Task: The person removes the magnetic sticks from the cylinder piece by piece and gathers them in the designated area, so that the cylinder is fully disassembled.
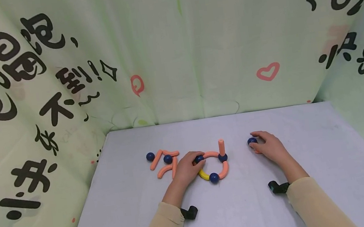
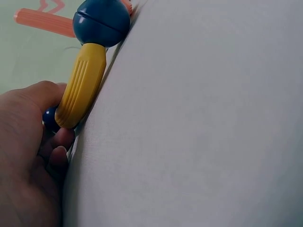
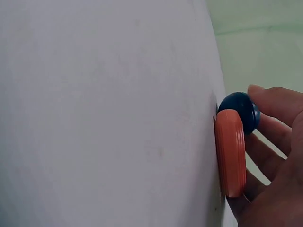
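Note:
My left hand [image 1: 189, 166] grips the dark blue ball [image 1: 199, 158] at the left of a ring of balls and curved rods. A yellow curved rod [image 2: 83, 85] runs from that ball to the front ball [image 1: 214, 178]. Orange curved rods [image 1: 224, 170] form the ring's other sides, and a straight orange rod [image 1: 221, 146] stands up from the right-hand ball [image 1: 222, 158]. Apart from the ring, at the right, my right hand [image 1: 271, 148] pinches a separate blue ball [image 3: 240, 109] between thumb and finger. Beside that ball, an orange rod [image 3: 231, 156] lies under the hand.
Left of my left hand lie loose pieces: a blue ball [image 1: 150, 156], another ball [image 1: 167, 159], and several orange rods [image 1: 156, 160]. A white cloth covers the table [image 1: 243, 212]. Printed curtains [image 1: 174, 53] hang behind it and at both sides.

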The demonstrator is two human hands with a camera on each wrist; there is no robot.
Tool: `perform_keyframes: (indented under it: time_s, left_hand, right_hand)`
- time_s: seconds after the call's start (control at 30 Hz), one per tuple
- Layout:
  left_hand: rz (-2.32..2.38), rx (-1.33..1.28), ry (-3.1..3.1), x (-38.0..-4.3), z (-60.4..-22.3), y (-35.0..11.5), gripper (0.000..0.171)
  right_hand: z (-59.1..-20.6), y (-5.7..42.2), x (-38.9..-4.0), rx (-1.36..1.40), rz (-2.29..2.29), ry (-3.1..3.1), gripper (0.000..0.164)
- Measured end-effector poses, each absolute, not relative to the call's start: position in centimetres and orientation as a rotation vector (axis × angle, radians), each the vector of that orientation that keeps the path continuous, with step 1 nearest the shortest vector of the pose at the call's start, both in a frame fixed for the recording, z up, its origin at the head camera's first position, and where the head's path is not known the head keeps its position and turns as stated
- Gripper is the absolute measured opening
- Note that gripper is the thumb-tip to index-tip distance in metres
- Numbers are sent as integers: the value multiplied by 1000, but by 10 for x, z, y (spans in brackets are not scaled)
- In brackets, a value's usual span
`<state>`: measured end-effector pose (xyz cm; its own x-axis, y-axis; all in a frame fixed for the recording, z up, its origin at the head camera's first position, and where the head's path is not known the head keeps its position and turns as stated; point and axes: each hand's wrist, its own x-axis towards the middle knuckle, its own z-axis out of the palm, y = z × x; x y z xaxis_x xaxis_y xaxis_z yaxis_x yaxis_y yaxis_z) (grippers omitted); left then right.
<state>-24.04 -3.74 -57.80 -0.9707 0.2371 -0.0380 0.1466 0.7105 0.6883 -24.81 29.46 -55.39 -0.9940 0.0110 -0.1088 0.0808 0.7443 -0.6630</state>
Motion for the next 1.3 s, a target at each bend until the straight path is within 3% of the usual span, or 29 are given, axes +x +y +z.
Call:
perform_keyframes:
  time_s: [0.23,0.47,0.73,1.3]
  left_hand:
    - [1092,320,2788,-242,-580,-38,36]
    - [1097,332,2784,-242,-580,-38,36]
    - [1097,334,2786,-242,-581,-38,37]
    - [1088,348,2789,-243,-583,-39,37]
  right_hand:
    - [-538,278,-242,110,-1207,2871,53]
    - [-523,249,-238,-87,-1217,2963,43]
    - [-519,222,-229,-207,-1383,2755,48]
    - [-533,199,-226,-100,-1548,2544,50]
